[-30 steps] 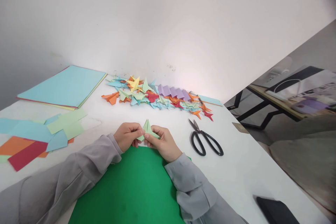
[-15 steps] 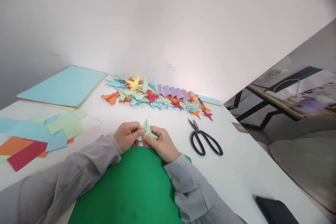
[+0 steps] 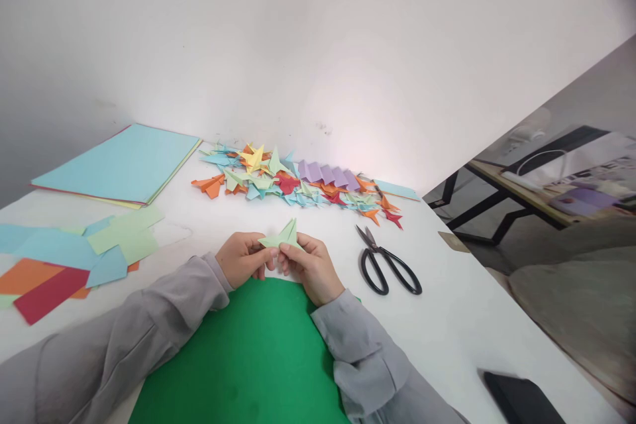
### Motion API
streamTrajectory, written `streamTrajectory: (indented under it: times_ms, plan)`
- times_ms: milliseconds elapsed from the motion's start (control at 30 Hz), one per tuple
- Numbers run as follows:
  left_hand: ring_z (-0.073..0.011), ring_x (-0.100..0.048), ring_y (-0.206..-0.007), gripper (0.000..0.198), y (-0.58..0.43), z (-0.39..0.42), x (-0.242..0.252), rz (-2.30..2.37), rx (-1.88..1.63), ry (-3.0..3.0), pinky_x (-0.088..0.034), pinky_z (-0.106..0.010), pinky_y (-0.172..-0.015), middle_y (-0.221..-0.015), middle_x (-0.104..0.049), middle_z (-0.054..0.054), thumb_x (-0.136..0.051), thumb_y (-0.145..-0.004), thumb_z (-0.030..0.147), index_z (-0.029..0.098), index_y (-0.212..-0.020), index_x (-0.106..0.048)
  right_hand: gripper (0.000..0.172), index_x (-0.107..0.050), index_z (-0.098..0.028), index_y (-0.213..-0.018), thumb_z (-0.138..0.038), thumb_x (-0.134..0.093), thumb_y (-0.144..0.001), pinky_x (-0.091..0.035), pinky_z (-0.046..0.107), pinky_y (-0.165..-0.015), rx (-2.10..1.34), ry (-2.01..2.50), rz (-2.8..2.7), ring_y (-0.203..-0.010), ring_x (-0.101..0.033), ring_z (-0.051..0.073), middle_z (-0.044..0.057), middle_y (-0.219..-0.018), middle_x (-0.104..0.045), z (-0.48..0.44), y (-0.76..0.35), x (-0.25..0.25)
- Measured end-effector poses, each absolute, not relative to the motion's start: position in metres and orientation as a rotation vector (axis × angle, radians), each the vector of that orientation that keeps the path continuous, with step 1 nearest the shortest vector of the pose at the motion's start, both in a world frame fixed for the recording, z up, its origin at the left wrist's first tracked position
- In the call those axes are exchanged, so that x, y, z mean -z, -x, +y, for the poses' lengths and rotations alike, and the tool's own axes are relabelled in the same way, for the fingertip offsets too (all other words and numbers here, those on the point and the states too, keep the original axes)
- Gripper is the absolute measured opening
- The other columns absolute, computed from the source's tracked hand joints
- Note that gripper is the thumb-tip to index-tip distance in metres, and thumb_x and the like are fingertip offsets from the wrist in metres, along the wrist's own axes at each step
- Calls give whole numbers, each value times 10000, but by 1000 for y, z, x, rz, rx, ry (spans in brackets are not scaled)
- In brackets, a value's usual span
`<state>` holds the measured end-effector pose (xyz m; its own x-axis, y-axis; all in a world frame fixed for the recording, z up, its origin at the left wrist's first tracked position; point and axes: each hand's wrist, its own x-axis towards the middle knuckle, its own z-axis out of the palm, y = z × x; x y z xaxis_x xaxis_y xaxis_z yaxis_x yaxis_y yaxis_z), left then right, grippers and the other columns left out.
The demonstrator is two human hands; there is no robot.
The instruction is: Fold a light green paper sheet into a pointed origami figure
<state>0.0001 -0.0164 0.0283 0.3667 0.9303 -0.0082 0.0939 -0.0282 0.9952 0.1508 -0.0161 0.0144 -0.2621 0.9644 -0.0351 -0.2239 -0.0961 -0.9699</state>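
A small light green folded paper plane (image 3: 284, 236) is pinched between both hands, its point up and tilted to the right. My left hand (image 3: 244, 255) grips its left side between thumb and fingers. On its lower right edge, my right hand (image 3: 313, 267) is closed with the thumb in front. Both hands hover over the far edge of a green sheet (image 3: 243, 351). Behind them lies a row of folded paper pieces (image 3: 258, 180) in orange, blue, green, red and yellow, with purple zigzag paper (image 3: 328, 175) among them.
Black-handled scissors (image 3: 385, 262) lie open right of my hands. A dark flat object (image 3: 521, 397) is at the lower right. Loose coloured paper pieces (image 3: 64, 252) spread at the left, below a stack of large sheets (image 3: 119, 162). A wall rises behind the white table (image 3: 447, 331).
The green paper plane has been turned and lifted a little, its tip swinging from upright to the right. My fingers have shifted on it.
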Motion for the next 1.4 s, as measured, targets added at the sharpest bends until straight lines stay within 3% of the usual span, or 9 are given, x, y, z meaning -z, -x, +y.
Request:
streamTrajectory:
  times_ms: [467,600,800,1100,1267,1400]
  plan:
    - [-80,-507,-411,173,1,-19,-29,877,-860,-1580,-402,-196,-421,-546,-630,-6,-565,-705,248,141,-592,-641,268,-582,-141,-582,-372,-646,-704,-316,212,-434,-1571,909,-1284,-411,-440,74,-15,-474,-561,-14,-153,-12]
    - [-79,-509,-412,187,0,-20,-30,907,-884,-1537,-404,-193,-411,-574,-641,-15,-584,-702,288,138,-606,-642,254,-580,-141,-586,-358,-665,-686,-333,214,-445,-1563,897,-1252,-418,-450,75,-21,-471,-553,-15,-152,-14]
    - [-82,-496,-368,326,3,-17,-29,987,-877,-1448,-387,-186,-385,-415,-529,16,-537,-741,403,129,-588,-626,256,-587,-148,-623,-382,-686,-653,-343,207,-427,-1547,987,-1170,-415,-453,72,-36,-476,-541,-19,-149,-18]
    - [-101,-499,-357,466,2,-18,-30,1016,-866,-1392,-375,-206,-382,-394,-542,-19,-468,-750,515,121,-544,-606,229,-584,-154,-620,-358,-677,-668,-357,215,-430,-1505,902,-1219,-422,-462,81,-32,-477,-548,-16,-150,-15]
    - [-92,-499,-360,439,2,-18,-30,1013,-849,-1400,-380,-199,-380,-419,-549,-9,-467,-756,489,123,-555,-603,212,-574,-158,-607,-329,-684,-667,-352,212,-435,-1523,884,-1186,-422,-454,80,-41,-460,-532,-17,-150,-17]
    - [-80,-497,-377,278,0,-19,-31,965,-879,-1448,-398,-196,-390,-493,-594,-7,-602,-676,383,125,-573,-607,245,-578,-152,-599,-364,-666,-685,-359,218,-439,-1535,932,-1192,-420,-458,81,-30,-471,-543,-18,-150,-18]
